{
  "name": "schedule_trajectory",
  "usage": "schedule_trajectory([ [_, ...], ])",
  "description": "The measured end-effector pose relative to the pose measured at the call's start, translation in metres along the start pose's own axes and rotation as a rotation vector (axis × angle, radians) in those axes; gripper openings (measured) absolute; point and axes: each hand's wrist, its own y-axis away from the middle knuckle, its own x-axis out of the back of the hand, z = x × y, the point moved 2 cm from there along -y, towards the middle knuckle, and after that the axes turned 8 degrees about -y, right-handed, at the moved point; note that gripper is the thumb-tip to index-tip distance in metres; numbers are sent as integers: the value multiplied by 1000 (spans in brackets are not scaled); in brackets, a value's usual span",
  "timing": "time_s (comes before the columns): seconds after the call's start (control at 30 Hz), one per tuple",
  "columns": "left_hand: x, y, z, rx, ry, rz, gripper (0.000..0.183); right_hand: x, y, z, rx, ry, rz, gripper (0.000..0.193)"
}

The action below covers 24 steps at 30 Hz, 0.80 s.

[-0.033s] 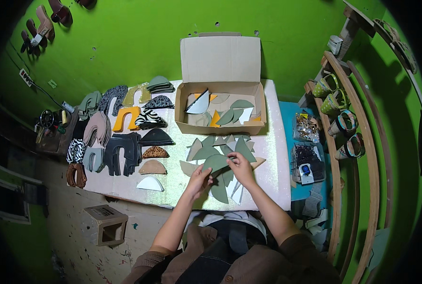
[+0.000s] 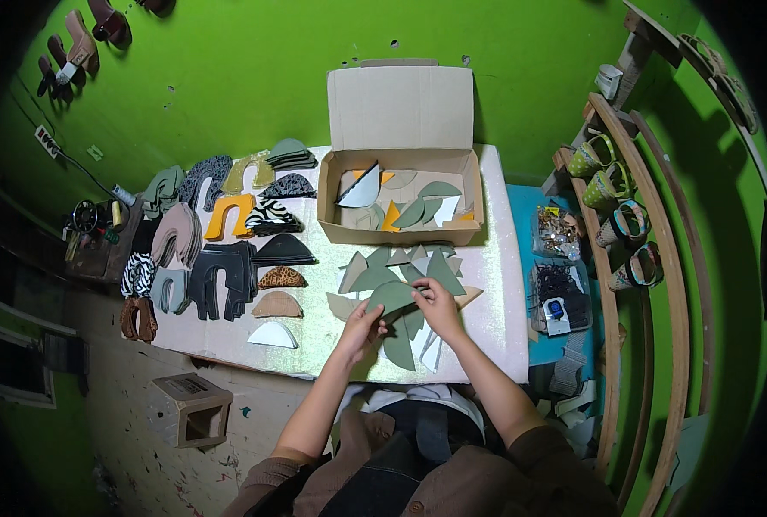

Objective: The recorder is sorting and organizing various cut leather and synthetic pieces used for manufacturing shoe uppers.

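Hands and held piece have not visibly shifted since the earlier frame. The green half-moon piece (image 2: 394, 295) is above a loose heap of cut pieces (image 2: 398, 349), well back from the near edge of the table (image 2: 499, 340). Pale tabletop shows on both sides: a strip leftward to the stacked half-moons (image 2: 284, 250), and a wider stretch rightward to the table's right edge. Just beyond the heap, the front wall of an open cardboard box (image 2: 400, 234) bounds the space.

The piece is flat, thin and plain dull green, its curved edge facing up and away from the person.

It spans the two hands. The left hand (image 2: 362, 331) has closed on its lower left part, thumb toward the upper face; the right hand (image 2: 437, 305) pinches its right end between thumb and fingertips, with little gap.

Around it, the heap mixes green, beige and white shapes. Similar offcuts, some orange, lie inside the box, its lid raised. Farther left are stacked arch-shaped pieces (image 2: 177, 234); right of the table stands a wooden rack (image 2: 680, 345).
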Motion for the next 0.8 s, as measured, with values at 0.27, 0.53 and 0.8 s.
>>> schedule_trajectory([
  [0.27, -12, 1, 10, -2, 62, 94, 25, 4, -1, -16, 77, 182, -82, 20],
  [0.53, -3, -2, 9, -27, 13, 105, 28, 41, -36, -12, 160, 763, 199, 35],
  [0.8, -4, 1, 14, -13, -7, 119, 31, 37, -53, -19, 621, 998, 33, 36],
])
